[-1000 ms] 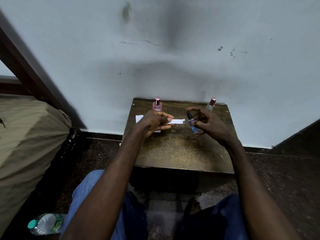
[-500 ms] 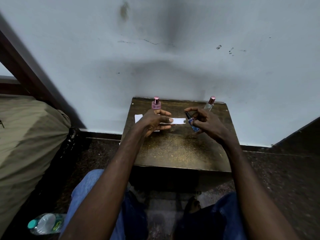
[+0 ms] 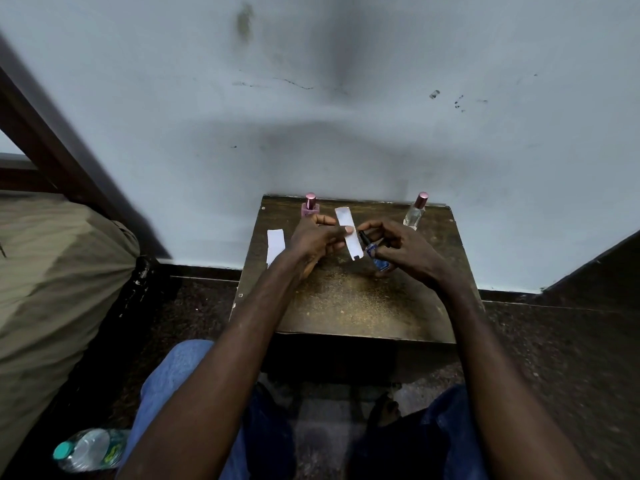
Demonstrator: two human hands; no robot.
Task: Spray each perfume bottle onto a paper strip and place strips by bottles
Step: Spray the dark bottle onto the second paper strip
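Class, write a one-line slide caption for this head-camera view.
Left hand holds a paper strip beside the blue perfume bottle in the right hand.

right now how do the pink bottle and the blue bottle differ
The pink bottle stands upright at the table's back edge; the blue bottle is tilted. No hand grips the pink bottle; the right hand holds the blue bottle. The pink bottle has a pink cap; the blue bottle's top is dark. Both are small.
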